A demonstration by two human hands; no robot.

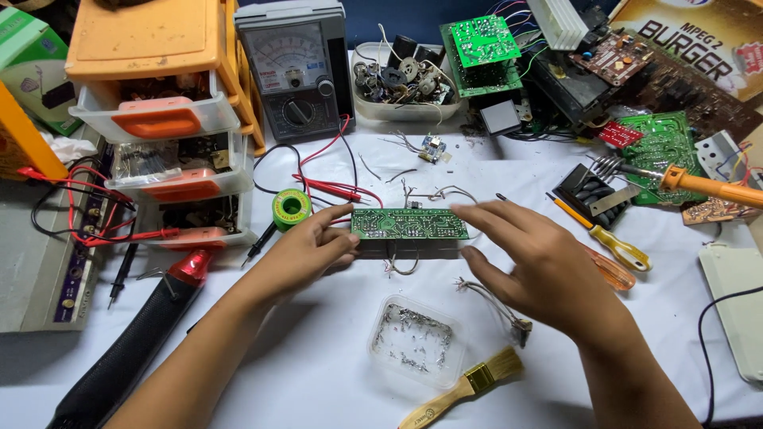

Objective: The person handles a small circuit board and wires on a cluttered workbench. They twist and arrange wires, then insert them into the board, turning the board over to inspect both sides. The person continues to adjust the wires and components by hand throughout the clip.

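Two hands on one board right now, and everything else is spread around it on the white table (318, 357). Biggest thing first: the orange-topped drawer cabinet (159, 103) fills the far left corner, drawers facing me so I can see into them. Next to it along the far edge stands the analog multimeter (296, 67), dial tilted toward me, its red and black leads trailing down to the middle. Over at the far right corner sits a heap of bare circuit boards (660, 143), with the orange-handled soldering iron (699, 184) laid across them, tip pointing away from my fingers.

Now the centre: the long green circuit board (409, 224) is tipped up on its long edge, solder side facing me. My left hand (306, 250) pinches its left end between thumb and fingers to keep it upright; my right hand (540, 262) is open, fingers spread flat, just touching or hovering at the right end — I cannot tell which.

Near edge, between my forearms: a clear plastic tray (415, 340) of small metal bits, and a wooden paintbrush (465, 385) beside it. Smallest, the green solder reel (291, 209), just left of my left thumb.
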